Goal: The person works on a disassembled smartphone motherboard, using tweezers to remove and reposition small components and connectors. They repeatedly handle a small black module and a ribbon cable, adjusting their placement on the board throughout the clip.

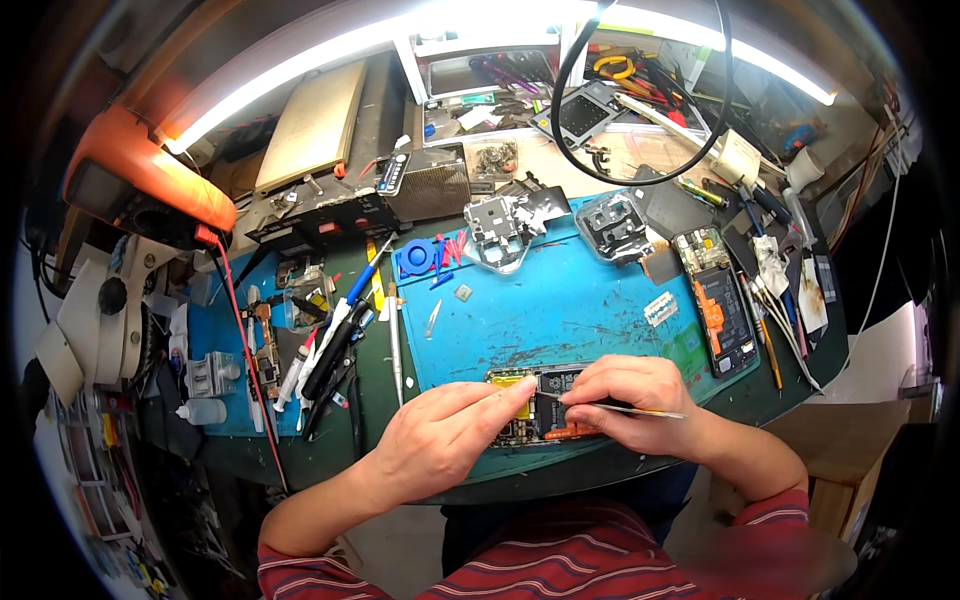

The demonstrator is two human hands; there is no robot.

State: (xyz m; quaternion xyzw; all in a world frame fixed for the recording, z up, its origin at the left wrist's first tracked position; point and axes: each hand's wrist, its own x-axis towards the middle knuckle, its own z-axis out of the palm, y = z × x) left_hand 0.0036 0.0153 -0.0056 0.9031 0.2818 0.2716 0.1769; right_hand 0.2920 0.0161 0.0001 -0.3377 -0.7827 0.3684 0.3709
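Note:
An opened phone (531, 427), with circuit board, yellow film, black battery and orange flex part, lies at the front of the blue mat (450, 350). My left hand (445, 425) rests over its left part, fingers closed together near the yellow film; what they grip, if anything, is hidden. My right hand (635, 415) pinches a thin metal tool (655, 411) above the phone's right half, its fingertips close to those of my left hand. The tool's tip is hard to make out.
A second opened phone (718, 310) lies right, two trays of parts (505, 230) behind, a blue spool (420, 258) nearby. Pens and tools (330, 350) crowd the left. An orange multimeter (150, 165) stands back left, a metal machine (340, 210) beside it; a black cable loop (560, 110) hangs above.

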